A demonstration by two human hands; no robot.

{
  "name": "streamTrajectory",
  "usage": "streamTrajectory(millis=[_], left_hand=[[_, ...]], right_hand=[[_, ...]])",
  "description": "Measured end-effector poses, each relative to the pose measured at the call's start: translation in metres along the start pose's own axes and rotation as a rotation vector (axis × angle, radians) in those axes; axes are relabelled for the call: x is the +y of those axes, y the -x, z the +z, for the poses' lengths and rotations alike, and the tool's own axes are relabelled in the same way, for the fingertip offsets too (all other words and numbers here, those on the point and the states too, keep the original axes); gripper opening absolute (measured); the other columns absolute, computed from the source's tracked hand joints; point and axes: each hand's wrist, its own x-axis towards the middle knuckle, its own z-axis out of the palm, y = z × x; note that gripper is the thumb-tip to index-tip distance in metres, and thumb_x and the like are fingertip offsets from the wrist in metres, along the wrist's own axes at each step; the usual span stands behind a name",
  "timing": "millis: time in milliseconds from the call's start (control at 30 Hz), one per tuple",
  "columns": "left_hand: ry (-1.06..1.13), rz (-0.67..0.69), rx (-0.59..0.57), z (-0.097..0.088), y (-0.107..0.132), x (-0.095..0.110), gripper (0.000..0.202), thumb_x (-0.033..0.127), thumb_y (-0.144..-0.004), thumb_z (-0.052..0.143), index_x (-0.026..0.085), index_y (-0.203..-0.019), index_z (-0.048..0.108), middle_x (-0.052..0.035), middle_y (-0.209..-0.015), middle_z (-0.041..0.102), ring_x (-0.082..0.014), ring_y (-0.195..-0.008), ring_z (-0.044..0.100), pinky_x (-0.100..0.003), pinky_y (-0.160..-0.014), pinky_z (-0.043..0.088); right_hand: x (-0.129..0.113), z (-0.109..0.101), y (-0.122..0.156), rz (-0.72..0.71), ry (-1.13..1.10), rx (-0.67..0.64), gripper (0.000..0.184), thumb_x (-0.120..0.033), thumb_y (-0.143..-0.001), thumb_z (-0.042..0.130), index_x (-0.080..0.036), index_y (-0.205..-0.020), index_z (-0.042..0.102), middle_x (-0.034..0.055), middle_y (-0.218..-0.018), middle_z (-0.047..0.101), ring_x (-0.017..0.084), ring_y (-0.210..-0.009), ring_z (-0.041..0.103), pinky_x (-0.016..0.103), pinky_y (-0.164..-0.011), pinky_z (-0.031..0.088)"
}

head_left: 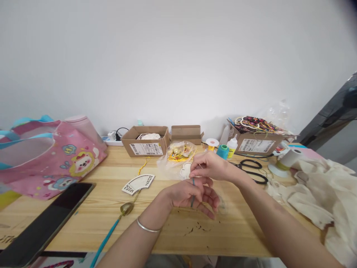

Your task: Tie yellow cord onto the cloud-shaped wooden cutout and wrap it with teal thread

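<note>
My left hand is palm up over the table, fingers loosely curled, with a teal thread looped around a finger beside the thumb. Just above it, my right hand pinches at the thread's upper end, thumb and fingertips together; the exact grip is too small to see. Behind the hands lies a pale cloud-shaped wooden piece, partly hidden by my right hand. To the left rests a fan-shaped wooden pendant with a yellow cord, a bronze-coloured cap and a teal tassel.
Scissors, a teal thread spool and a glue bottle stand right of centre. Cardboard boxes line the wall. A pink bag and phone are left, cream cloth right. Dark scraps lie in front.
</note>
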Motion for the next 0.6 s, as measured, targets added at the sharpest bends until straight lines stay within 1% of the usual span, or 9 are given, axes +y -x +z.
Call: streamTrajectory(millis=[67,133,233,333,433,500,533,600], left_hand=[[-0.008,-0.017,-0.044,0.000,0.000,0.000,0.031,-0.002,-0.055,0.039,0.015,-0.079,0.046,-0.0052,-0.078,0.059,-0.0177,-0.075,0.057,-0.044,-0.072,0.042],[-0.027,-0.016,-0.089,0.000,0.002,0.002,0.026,-0.001,-0.056,0.040,0.015,-0.076,0.043,-0.0055,-0.076,0.059,-0.0172,-0.071,0.058,-0.042,-0.070,0.042],[-0.030,0.038,-0.086,0.002,0.009,0.010,0.025,0.001,-0.058,0.041,0.016,-0.078,0.041,-0.0059,-0.077,0.059,-0.0177,-0.071,0.058,-0.042,-0.069,0.043],[-0.026,0.094,-0.043,0.004,0.018,0.019,0.030,0.002,-0.059,0.041,0.018,-0.085,0.041,-0.0074,-0.080,0.060,-0.0194,-0.074,0.059,-0.042,-0.069,0.043],[-0.002,0.157,-0.027,0.004,0.026,0.026,0.038,0.004,-0.061,0.042,0.021,-0.095,0.043,-0.0087,-0.084,0.062,-0.0184,-0.065,0.060,-0.038,-0.062,0.046],[0.038,0.249,0.023,0.003,0.029,0.027,0.046,0.005,-0.061,0.043,0.024,-0.102,0.043,-0.0068,-0.083,0.062,-0.0167,-0.059,0.060,-0.036,-0.058,0.046],[0.067,0.313,0.080,0.003,0.029,0.027,0.050,0.005,-0.060,0.044,0.026,-0.105,0.043,-0.0054,-0.084,0.062,-0.0163,-0.061,0.060,-0.036,-0.059,0.047],[0.135,0.459,0.238,0.002,0.028,0.028,0.055,0.005,-0.058,0.043,0.027,-0.109,0.044,-0.0028,-0.088,0.061,-0.0156,-0.072,0.060,-0.036,-0.070,0.047]], right_hand=[[0.010,0.008,-0.002,0.052,-0.125,-0.011,0.017,-0.031,-0.071,0.059,-0.014,-0.071,0.064,0.0006,-0.065,0.060,0.008,-0.058,0.052,0.018,-0.051,0.038],[0.021,0.017,-0.001,0.099,-0.279,-0.031,0.019,-0.032,-0.070,0.059,-0.014,-0.070,0.063,0.0004,-0.064,0.059,0.008,-0.058,0.051,0.018,-0.053,0.040],[0.031,0.024,0.006,0.176,-0.476,-0.052,0.022,-0.034,-0.071,0.057,-0.012,-0.069,0.062,-0.0007,-0.062,0.058,0.007,-0.055,0.049,0.018,-0.052,0.040],[0.034,0.018,0.018,0.209,-0.504,-0.012,0.025,-0.035,-0.072,0.055,-0.011,-0.070,0.062,-0.0007,-0.062,0.058,0.007,-0.055,0.048,0.019,-0.053,0.039],[0.032,0.008,0.028,0.200,-0.454,0.059,0.027,-0.036,-0.075,0.053,-0.011,-0.071,0.062,0.0003,-0.064,0.058,0.008,-0.059,0.049,0.020,-0.057,0.039],[0.032,0.006,0.031,0.192,-0.412,0.061,0.029,-0.037,-0.076,0.051,-0.011,-0.071,0.062,0.0005,-0.064,0.058,0.008,-0.059,0.049,0.021,-0.057,0.039],[0.032,0.008,0.031,0.189,-0.384,0.043,0.030,-0.038,-0.077,0.050,-0.011,-0.071,0.062,0.0004,-0.063,0.058,0.008,-0.057,0.048,0.020,-0.055,0.038],[0.033,0.014,0.031,0.172,-0.299,-0.001,0.032,-0.038,-0.079,0.046,-0.011,-0.073,0.063,0.0001,-0.062,0.058,0.008,-0.055,0.047,0.019,-0.051,0.036]])
